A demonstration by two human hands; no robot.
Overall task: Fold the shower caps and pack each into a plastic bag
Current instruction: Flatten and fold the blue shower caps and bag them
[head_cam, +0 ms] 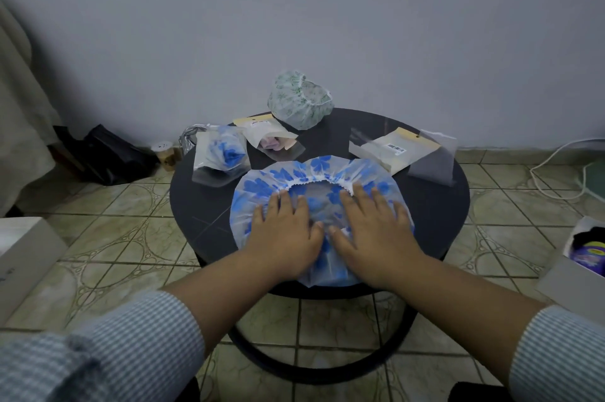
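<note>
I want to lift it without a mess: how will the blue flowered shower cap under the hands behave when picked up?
The blue flowered shower cap looks thin and see-through, so probably very light and floppy. Its gathered elastic rim will likely pull it back into a bunch once the left hand and right hand stop pressing it flat.

barcode label on empty plastic bag [396, 148], print too small to read
</note>
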